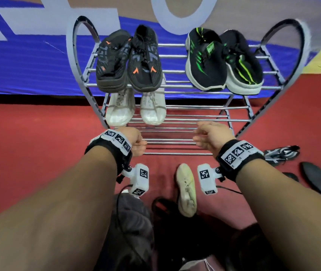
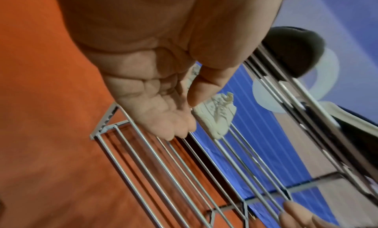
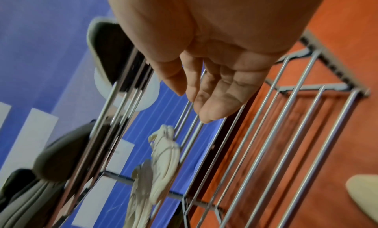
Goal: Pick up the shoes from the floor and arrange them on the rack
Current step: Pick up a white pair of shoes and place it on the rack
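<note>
A metal rack (image 1: 185, 120) with three tiers stands on red carpet. Its top tier holds a black-and-orange pair (image 1: 128, 59) at the left and a black-and-green pair (image 1: 224, 61) at the right. A white pair (image 1: 136, 108) sits on the left of the middle tier. Both hands hover empty over the lowest tier's bars: my left hand (image 1: 136, 142) (image 2: 180, 121) and my right hand (image 1: 208, 136) (image 3: 196, 99), fingers relaxed and holding nothing. One white shoe (image 1: 186, 189) lies on the floor between my wrists. A black-and-white shoe (image 1: 281, 153) lies on the floor at the right.
A blue banner with pale letters (image 1: 28, 61) hangs behind the rack. A dark insole (image 1: 315, 178) lies on the carpet at the far right. A dark bag and cables (image 1: 136, 222) sit near my knees. The right half of the middle tier (image 1: 204, 114) carries no shoes.
</note>
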`<state>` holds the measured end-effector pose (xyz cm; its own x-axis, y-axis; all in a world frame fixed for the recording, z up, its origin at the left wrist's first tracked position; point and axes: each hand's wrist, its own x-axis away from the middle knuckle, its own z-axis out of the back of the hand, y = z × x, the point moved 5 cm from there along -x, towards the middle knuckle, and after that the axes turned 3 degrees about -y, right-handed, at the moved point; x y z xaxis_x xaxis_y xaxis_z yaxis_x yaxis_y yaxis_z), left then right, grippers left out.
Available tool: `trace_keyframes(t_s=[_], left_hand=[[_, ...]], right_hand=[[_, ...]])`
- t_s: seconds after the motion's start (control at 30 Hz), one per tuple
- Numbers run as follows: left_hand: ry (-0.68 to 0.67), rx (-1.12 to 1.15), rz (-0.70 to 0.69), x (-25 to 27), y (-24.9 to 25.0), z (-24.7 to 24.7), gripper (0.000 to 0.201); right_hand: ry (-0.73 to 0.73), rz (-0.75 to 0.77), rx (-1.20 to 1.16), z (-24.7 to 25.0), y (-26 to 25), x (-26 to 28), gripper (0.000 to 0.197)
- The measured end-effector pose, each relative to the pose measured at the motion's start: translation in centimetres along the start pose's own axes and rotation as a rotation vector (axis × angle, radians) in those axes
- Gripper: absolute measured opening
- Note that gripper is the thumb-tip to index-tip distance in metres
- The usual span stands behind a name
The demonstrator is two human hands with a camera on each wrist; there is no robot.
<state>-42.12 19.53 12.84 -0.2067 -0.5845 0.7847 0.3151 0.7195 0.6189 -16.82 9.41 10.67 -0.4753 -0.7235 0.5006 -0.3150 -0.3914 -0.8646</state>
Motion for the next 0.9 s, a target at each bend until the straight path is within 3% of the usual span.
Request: trace_keyframes(t_s=[0.17, 0.37, 0.57, 0.67, 0.9], left_hand=[[0.017, -0.243, -0.091, 2.3, 1.2, -7.1, 0.008], [-0.143, -0.389, -0.082, 3.6, 1.6, -19.9, 0.020], [-0.334, -0.512, -0.186, 7.0, 1.2, -33.2, 0.021], [-0.389, -0.580, -0.215, 8.5, 0.5, -39.5, 0.025], [-0.518, -0.684, -0.284, 10.7, -4.7, -52.8, 0.021]], right_hand=[[0.110, 0.053, 0.003, 10.3, -0.9, 2.3, 0.004], [0.347, 0.077, -0.152, 24.8, -1.4, 6.9, 0.008], [0.578, 0.137, -0.451, 39.9, -1.8, 13.5, 0.007], [0.729, 0.153, -0.451, 46.8, -1.8, 17.9, 0.004], [0.910, 0.138, -0.504, 58.8, 1.1, 24.7, 0.015]])
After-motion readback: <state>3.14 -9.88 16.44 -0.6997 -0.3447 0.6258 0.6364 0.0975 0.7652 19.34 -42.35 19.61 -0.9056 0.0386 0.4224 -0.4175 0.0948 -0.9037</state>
